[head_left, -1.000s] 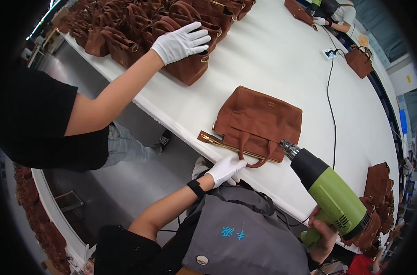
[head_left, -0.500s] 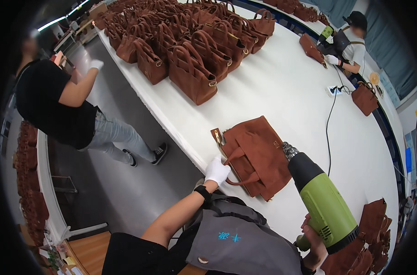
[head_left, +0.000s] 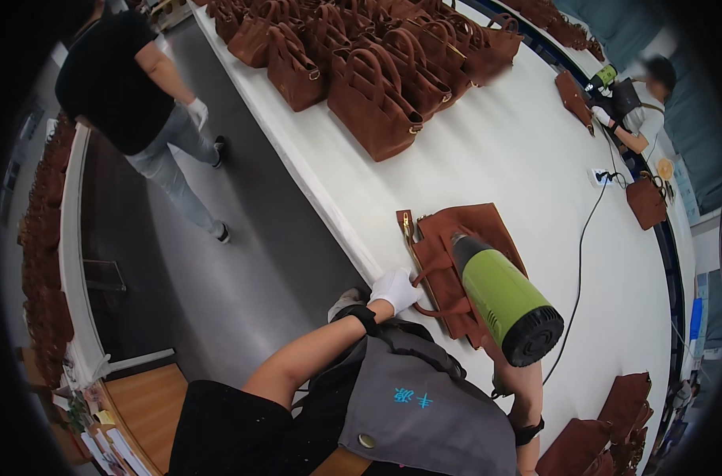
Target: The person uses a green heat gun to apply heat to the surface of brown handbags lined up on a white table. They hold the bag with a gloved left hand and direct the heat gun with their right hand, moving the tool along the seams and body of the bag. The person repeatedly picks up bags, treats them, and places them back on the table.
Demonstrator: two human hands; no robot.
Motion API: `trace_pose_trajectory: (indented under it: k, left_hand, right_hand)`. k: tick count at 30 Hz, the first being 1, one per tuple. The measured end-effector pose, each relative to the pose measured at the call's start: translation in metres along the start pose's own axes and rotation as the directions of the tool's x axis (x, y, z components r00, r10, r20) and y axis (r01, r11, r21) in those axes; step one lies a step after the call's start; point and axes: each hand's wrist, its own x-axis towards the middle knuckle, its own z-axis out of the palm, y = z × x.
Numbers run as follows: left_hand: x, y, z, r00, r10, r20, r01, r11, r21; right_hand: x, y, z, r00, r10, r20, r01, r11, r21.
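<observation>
A brown handbag [head_left: 488,222] lies flat on the white table with its handles toward me. My left hand [head_left: 396,290], in a white glove, is closed at the table's edge on one of the bag's handles. In my right hand [head_left: 518,381] is a green heat gun [head_left: 503,293] with a black rear cap. Its dark nozzle points down and away, over the middle of the bag, and hides part of it. Whether the nozzle touches the leather I cannot tell. The gun's body mostly covers my right fingers.
Many brown handbags [head_left: 377,103] crowd the far end of the white table [head_left: 329,178]. More bags [head_left: 583,444] lie at the near right. A black cord [head_left: 575,293] runs across to a power strip [head_left: 604,177]. One person [head_left: 111,79] walks in the left aisle; another [head_left: 642,111] works at far right.
My right hand has swung the heat gun left, from beside the bag to over its middle. The left hand keeps its hold. The person in the aisle has turned and moved farther off.
</observation>
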Motion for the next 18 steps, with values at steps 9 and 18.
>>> trace_pose_trajectory:
  k: [9, 18]
  left_hand:
    - [0.017, -0.045, -0.007, 0.997, 0.032, -0.069, -0.051, 0.955, -0.291]
    - [0.121, -0.085, -0.094, 0.473, -0.428, -0.770, 0.171, 0.902, -0.396]
  right_hand:
    - [0.031, -0.034, 0.008, 0.968, 0.210, 0.136, -0.221, 0.972, 0.075]
    - [0.035, -0.037, 0.014, 0.953, 0.174, 0.248, -0.139, 0.979, -0.151]
